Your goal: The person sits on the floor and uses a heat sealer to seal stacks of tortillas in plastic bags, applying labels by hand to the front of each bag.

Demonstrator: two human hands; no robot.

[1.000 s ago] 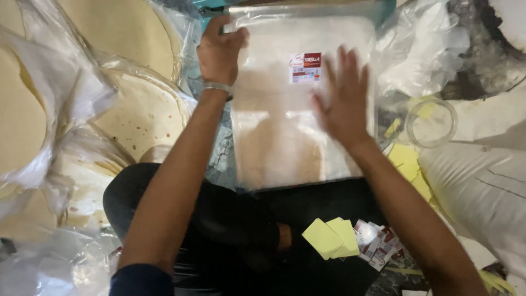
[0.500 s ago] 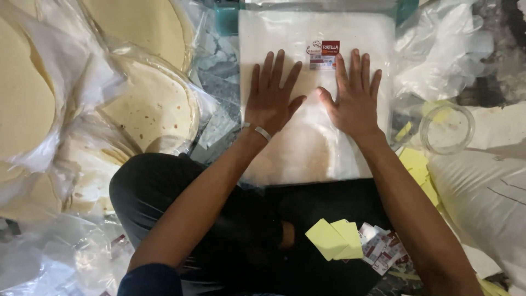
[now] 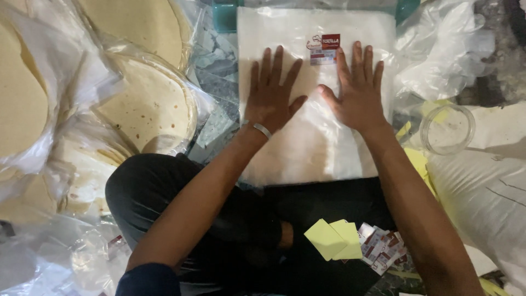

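Both hands are lying flat with fingers spread: my left hand (image 3: 271, 96) and right hand (image 3: 356, 93) are pressing side by side on the clear plastic bag of tortillas (image 3: 315, 148), its red-and-white label (image 3: 324, 49) just beyond my fingertips. Yellow paper slips (image 3: 334, 239) are resting near my right forearm.

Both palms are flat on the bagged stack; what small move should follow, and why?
Probably slide both hands outward toward the edges. The left hand and right hand lie flat near the middle of the clear bag, whose plastic looks wrinkled below them.
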